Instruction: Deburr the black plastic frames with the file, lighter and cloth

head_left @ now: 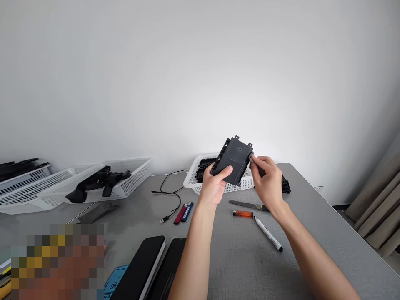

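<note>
Both my hands are up over the grey table (pixel 237 258), holding a black plastic panel (pixel 233 160) in the air, in front of the white basket (pixel 218 187) at the far edge. My left hand (pixel 214 187) grips the panel from below: thumb pressed flat on its face, other fingers behind it, out of sight. Fingers clamped on the panel. My right hand (pixel 267 179) is at the panel's right edge, thumb and forefinger pinched together on a small pale bit (pixel 252 159) there; too small to tell what it is. The panel is tilted, flat face toward me, small tabs along its edges.

The basket behind holds more black parts. Under my right wrist on the table: an orange lighter (pixel 243 213), a knife (pixel 248 204) with a dark blade, a white marker (pixel 268 234) with black cap. Left of my left forearm: a red lighter (pixel 180 213) and a blue lighter (pixel 186 211) side by side, next to a black cable (pixel 170 189). Farther left, a second white basket (pixel 125 183) with black brackets in it. Near edge: two dark flat devices (pixel 146 266) by my left arm.
</note>
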`<state>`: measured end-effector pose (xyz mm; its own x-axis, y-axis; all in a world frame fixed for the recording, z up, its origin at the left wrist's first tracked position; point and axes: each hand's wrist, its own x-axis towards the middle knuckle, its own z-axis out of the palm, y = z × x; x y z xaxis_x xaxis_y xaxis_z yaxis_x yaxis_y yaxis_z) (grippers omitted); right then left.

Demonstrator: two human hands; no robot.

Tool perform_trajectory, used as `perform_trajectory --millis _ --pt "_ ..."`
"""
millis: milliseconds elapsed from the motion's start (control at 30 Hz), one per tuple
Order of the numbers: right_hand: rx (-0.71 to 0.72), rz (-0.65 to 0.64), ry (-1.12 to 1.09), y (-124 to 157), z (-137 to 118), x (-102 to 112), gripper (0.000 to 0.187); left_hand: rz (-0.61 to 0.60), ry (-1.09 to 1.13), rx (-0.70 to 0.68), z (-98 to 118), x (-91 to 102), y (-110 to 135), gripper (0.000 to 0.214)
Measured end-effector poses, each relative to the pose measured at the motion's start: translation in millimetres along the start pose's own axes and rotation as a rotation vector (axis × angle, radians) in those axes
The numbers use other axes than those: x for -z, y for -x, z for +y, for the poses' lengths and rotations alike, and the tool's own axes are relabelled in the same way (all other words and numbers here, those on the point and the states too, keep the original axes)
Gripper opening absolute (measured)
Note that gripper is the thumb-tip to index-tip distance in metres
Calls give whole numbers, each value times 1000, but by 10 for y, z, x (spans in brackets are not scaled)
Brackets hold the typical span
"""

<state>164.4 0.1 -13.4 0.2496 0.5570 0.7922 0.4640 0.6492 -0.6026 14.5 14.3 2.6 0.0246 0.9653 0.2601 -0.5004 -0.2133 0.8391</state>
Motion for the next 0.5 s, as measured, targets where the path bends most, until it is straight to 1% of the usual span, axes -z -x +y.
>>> perform_trajectory --millis 133,233,300,333,367,433,500 --pt "-4 -149 -27 82 -72 -70 30 62 30 -64 -1 51 -48 38" --pt "-5 -366 -60 101 -106 -71 30 100 40 -89 16 102 -79 37" --pt "-29 -513 -50 81 -109 -39 32 94 30 -97 35 125 -82 39" --pt "-53 -561 -33 61 -104 -10 31 82 21 -98 44 132 -78 41" --pt "-83 -589 -10 35 -95 26 30 67 7 -101 51 135 -72 42" --pt "-156 -605 32 -31 -65 120 26 52 -36 -130 57 138 -61 42" --pt "-239 -568 62 -99 -23 225 25 62 -124 -179 49 143 -58 40"
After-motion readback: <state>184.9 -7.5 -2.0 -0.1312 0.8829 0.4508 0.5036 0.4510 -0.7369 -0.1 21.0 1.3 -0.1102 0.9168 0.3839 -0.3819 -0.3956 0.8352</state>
